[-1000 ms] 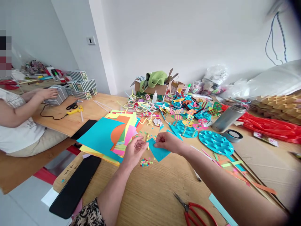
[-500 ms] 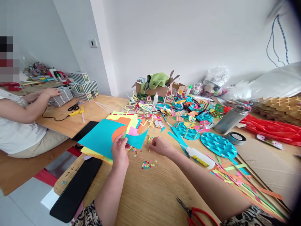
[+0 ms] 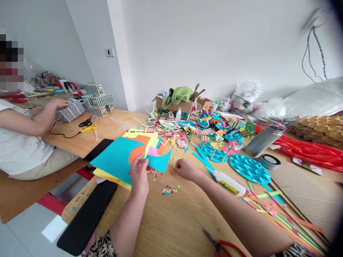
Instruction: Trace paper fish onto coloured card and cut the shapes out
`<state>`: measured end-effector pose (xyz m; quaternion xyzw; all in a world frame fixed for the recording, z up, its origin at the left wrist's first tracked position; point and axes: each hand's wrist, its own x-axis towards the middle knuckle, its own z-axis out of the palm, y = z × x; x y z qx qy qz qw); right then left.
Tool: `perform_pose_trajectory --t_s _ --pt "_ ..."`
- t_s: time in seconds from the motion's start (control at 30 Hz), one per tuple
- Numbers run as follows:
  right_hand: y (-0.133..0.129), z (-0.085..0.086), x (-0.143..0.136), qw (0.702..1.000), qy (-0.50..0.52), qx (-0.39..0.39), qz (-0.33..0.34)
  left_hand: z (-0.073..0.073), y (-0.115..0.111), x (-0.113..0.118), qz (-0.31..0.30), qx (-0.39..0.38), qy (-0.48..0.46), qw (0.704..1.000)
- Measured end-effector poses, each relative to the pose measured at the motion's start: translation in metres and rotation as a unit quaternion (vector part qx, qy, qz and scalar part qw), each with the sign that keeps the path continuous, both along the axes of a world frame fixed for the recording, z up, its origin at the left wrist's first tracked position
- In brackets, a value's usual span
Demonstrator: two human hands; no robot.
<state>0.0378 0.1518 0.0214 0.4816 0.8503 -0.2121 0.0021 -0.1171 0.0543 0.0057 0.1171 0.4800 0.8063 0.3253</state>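
My left hand is closed in a pinch over the edge of a cut blue sheet. A narrow yellow paper strip shows at its fingertips. My right hand is closed just above the table, to the right of the blue sheet's curved tip. Its fingertips face away, so anything in them is hidden. Below and between both hands lies a small heap of coloured paper dots. Under the blue sheet is a stack of coloured paper, with orange and yellow sheets showing.
At right lie a glue bottle, blue discs, paper strips, a steel flask and tape. Red-handled pliers are nearest. A black phone-like slab lies left. A co-worker handles a box.
The yellow strip seen at my right fingertips before no longer shows there. Yellow now stands out at my left fingertips. My right hand has shifted slightly right, and the view has tilted a little.
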Motion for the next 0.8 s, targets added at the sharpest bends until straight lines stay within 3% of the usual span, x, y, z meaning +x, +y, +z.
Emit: perform_pose_trajectory --t_s 0.2,0.33,0.5,0.63,0.8 --pt "-0.014 0.03 0.045 0.998 0.059 -0.009 -0.008 -0.004 0.0 -0.001 -0.005 -0.002 0.014 1.0" --pt "-0.029 0.052 0.109 0.989 0.143 -0.033 -0.023 -0.005 0.0 0.0 -0.006 -0.007 0.022 1.0" --pt "-0.065 0.072 0.203 0.965 0.217 -0.044 -0.143 -0.001 -0.001 0.004 -0.029 -0.01 0.031 0.999" --pt "-0.103 0.071 0.262 0.938 0.229 -0.035 -0.258 0.0 -0.002 0.007 -0.045 -0.016 0.045 0.998" --pt "-0.14 0.052 0.304 0.913 0.229 -0.073 -0.33 -0.006 0.002 0.007 -0.055 -0.021 0.064 0.996"
